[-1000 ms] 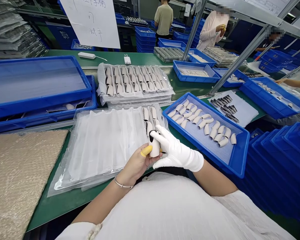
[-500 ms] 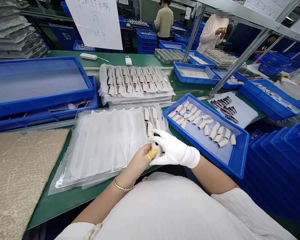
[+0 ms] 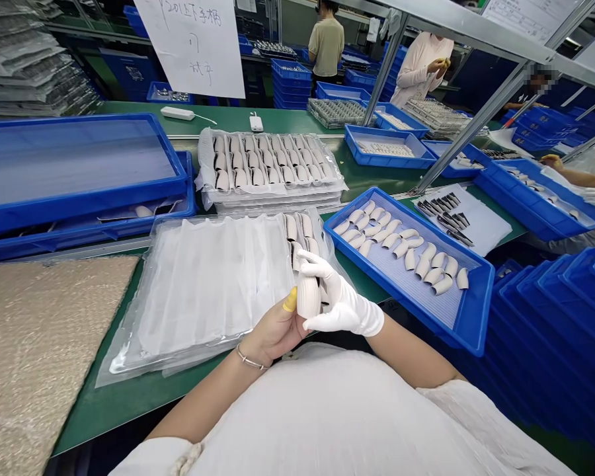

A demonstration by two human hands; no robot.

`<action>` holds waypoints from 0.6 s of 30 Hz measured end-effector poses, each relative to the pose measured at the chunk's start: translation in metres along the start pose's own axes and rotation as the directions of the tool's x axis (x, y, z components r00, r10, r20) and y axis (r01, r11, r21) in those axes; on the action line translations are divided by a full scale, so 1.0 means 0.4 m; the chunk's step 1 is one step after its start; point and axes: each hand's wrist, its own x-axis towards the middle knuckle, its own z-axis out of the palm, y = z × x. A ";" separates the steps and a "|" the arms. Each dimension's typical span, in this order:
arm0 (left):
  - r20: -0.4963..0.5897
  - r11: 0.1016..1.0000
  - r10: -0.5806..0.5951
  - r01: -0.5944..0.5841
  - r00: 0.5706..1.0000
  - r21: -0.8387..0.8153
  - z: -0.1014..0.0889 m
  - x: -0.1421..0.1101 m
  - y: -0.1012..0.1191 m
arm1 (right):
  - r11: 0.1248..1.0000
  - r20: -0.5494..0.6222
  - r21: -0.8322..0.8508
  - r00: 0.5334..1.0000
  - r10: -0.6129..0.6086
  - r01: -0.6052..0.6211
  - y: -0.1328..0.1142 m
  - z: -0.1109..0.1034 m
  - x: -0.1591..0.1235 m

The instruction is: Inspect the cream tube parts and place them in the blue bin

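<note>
A cream-coloured curved shell piece (image 3: 308, 297) stands upright between my hands, its smooth outer side facing me. My left hand (image 3: 277, 330), bare with a yellow finger cot on the thumb, grips it from the left; its other fingers are partly hidden behind. In a white glove, my right hand (image 3: 340, 297) holds the piece at its top and right side, fingers bent and thumb low. Just behind lies a tray (image 3: 218, 284) under white sheeting, with several cream shell pieces (image 3: 291, 228) in its right-hand slots. To the right, a blue bin (image 3: 478, 317) holds many similar pieces.
A stack of filled trays (image 3: 272, 188) stands behind the sheeted tray. Blue bins (image 3: 79, 205) are piled at left, beside a foam-like sheet (image 3: 44, 350). Dark pieces lie on white paper (image 3: 490, 225). A metal post (image 3: 456, 142) slants up at right. Co-workers stand beyond.
The piece has been turned: its dark opening faced me earlier, and now the plain outer side does. My gloved fingers have shifted around it, and my left thumb has lifted upright.
</note>
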 end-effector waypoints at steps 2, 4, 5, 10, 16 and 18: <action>0.026 0.999 0.006 -0.005 1.000 -0.033 -0.006 -0.002 0.000 | 0.998 0.012 0.043 0.999 -0.053 0.052 0.002 0.001 -0.002; 0.027 0.997 0.015 -0.013 1.000 -0.070 -0.010 -0.003 0.002 | 0.995 0.019 0.067 0.997 -0.078 0.076 0.004 0.001 -0.004; 0.022 0.996 0.021 -0.019 1.000 -0.085 -0.010 -0.004 0.004 | 0.995 0.018 0.067 0.997 -0.073 0.072 0.004 0.000 -0.006; -0.001 0.996 0.077 -0.077 0.997 -0.053 -0.002 -0.006 0.007 | 1.000 -0.027 0.018 1.000 -0.005 0.005 0.000 -0.001 -0.016; 0.000 1.000 0.025 -0.025 1.000 -0.006 0.006 -0.014 0.003 | 0.983 -0.225 0.133 0.962 0.157 -0.130 0.007 -0.029 0.011; -0.008 1.000 -0.005 0.005 1.000 0.013 0.007 -0.017 0.001 | 0.964 -0.305 0.219 0.927 0.216 -0.152 0.021 -0.044 0.028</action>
